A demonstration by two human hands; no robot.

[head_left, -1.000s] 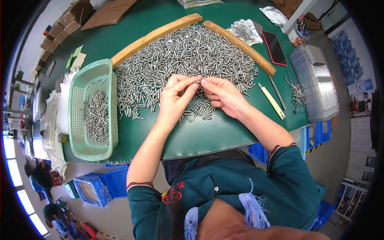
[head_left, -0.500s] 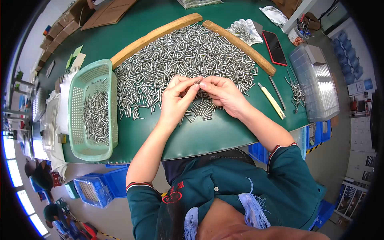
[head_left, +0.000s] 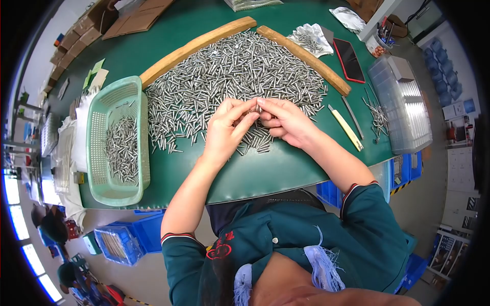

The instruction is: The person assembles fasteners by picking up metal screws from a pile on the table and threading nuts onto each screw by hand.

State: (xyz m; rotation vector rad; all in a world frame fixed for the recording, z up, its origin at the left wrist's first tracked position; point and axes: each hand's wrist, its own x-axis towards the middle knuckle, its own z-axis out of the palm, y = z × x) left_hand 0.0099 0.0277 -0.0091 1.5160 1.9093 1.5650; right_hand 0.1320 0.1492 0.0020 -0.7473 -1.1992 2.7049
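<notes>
A wide heap of small silvery metal pins (head_left: 240,66) is spread over the green tabletop. At its near edge my left hand (head_left: 226,127) and my right hand (head_left: 290,122) meet with fingertips pinched together. Between them a small metal pin (head_left: 258,108) shows in part, mostly covered by thumbs and fingers. More loose pins lie under and just below the hands. Left of the heap stands a green perforated plastic basket (head_left: 144,153), with many similar pins piled inside.
Two wooden bars (head_left: 199,48) border the heap's far side. To the right lie a yellow-handled cutter (head_left: 347,130), a thin metal strip (head_left: 352,117), a red-edged phone (head_left: 349,61), some longer metal rods (head_left: 376,115) and a clear plastic case (head_left: 398,109). Cardboard (head_left: 138,19) sits far left.
The fingertips have shifted slightly against each other around the small pin, and the right fingers are curled a little more. The basket and heap look the same.
</notes>
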